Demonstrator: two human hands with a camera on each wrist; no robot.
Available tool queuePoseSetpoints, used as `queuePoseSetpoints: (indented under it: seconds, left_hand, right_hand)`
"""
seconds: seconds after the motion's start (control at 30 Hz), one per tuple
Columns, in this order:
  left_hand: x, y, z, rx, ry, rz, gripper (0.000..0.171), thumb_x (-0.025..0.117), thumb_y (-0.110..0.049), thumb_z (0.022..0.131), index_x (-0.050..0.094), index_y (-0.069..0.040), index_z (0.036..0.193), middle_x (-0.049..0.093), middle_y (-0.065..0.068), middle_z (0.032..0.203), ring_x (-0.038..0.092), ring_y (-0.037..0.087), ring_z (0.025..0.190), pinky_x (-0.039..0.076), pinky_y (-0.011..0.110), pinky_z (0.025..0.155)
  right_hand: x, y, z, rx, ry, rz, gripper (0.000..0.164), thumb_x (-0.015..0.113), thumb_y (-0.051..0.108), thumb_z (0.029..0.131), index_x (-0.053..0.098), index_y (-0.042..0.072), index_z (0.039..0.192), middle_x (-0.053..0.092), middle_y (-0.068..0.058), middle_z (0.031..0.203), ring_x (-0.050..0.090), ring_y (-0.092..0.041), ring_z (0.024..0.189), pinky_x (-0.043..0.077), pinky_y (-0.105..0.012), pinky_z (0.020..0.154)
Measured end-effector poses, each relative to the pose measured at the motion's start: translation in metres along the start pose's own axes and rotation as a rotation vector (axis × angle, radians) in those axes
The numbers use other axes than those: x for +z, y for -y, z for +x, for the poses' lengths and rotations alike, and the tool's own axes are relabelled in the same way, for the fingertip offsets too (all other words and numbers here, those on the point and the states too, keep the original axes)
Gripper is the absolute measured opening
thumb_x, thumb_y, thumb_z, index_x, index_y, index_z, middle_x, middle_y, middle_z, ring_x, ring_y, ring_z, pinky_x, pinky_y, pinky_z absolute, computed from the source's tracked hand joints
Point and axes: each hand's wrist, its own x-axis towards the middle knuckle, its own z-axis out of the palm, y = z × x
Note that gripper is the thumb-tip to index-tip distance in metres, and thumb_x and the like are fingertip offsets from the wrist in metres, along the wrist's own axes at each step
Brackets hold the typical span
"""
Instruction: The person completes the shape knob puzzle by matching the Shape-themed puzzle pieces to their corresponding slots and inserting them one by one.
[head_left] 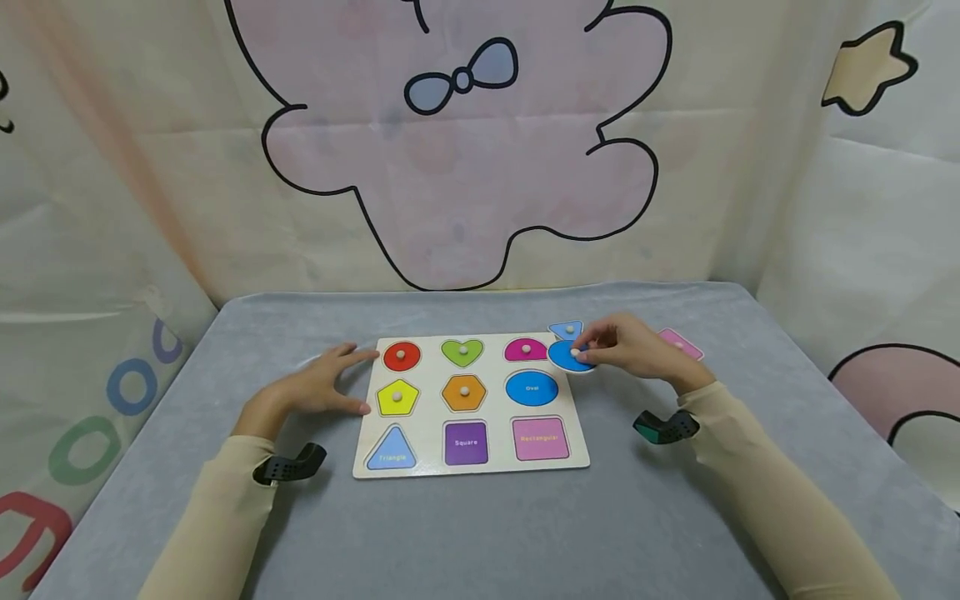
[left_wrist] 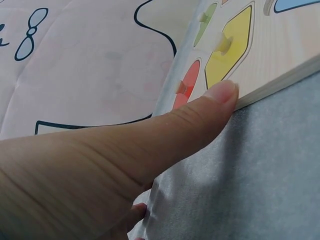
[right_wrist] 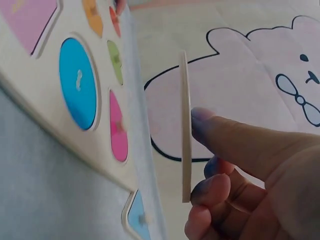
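Note:
A wooden shape puzzle board [head_left: 431,421] lies on the table. My right hand [head_left: 630,343] pinches the blue oval puzzle piece [head_left: 562,356] by its knob, over the board's upper right corner. In the right wrist view the oval piece [right_wrist: 185,130] appears edge-on, apart from the board. The board's blue oval recess [head_left: 532,388] lies uncovered. My left hand [head_left: 315,387] rests against the board's left edge with fingers spread, and its thumb [left_wrist: 215,100] touches the edge beside the yellow pentagon [head_left: 397,398]. Knobbed red, green, orange and magenta pieces sit in their recesses.
The triangle [head_left: 392,450], square [head_left: 466,442] and rectangle [head_left: 540,438] recesses show their printed bottoms. Behind the board lies a loose blue triangle piece [head_left: 566,330]. A pink piece [head_left: 682,342] lies beyond my right wrist. Printed cloth hangs behind the grey table [head_left: 465,533].

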Motion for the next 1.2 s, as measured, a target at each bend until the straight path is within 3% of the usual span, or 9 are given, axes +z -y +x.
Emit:
queuePoseSetpoints:
  seconds: [0.57, 0.93, 1.2]
  left_hand:
    - [0.001, -0.001, 0.001, -0.013, -0.006, -0.006, 0.096, 0.084, -0.043, 0.079, 0.035, -0.02, 0.158, 0.014, 0.028, 0.166, 0.015, 0.055, 0.149, 0.026, 0.077, 0.113]
    - [0.006, 0.001, -0.003, -0.011, 0.002, -0.005, 0.096, 0.084, -0.044, 0.078, 0.036, -0.02, 0.157, 0.015, 0.029, 0.165, 0.016, 0.055, 0.148, 0.028, 0.077, 0.112]
    - [0.003, -0.001, 0.0, -0.008, -0.009, -0.016, 0.095, 0.084, -0.042, 0.079, 0.036, -0.02, 0.157, 0.014, 0.028, 0.166, 0.015, 0.054, 0.149, 0.028, 0.077, 0.112]
  right_hand:
    - [0.008, 0.004, 0.014, -0.027, -0.031, 0.039, 0.016, 0.075, 0.012, 0.091, 0.077, 0.001, 0.103, 0.069, -0.01, 0.083, 0.056, -0.016, 0.071, 0.048, -0.021, 0.061]
    - [0.018, 0.004, 0.014, -0.044, -0.037, 0.018, 0.014, 0.077, 0.013, 0.09, 0.078, 0.003, 0.1, 0.054, -0.004, 0.072, 0.05, -0.015, 0.068, 0.043, -0.02, 0.056]
    - [0.024, 0.007, 0.015, -0.079, -0.032, 0.008, 0.012, 0.077, 0.011, 0.09, 0.078, 0.003, 0.098, 0.052, -0.003, 0.071, 0.049, -0.015, 0.066, 0.042, -0.02, 0.055]
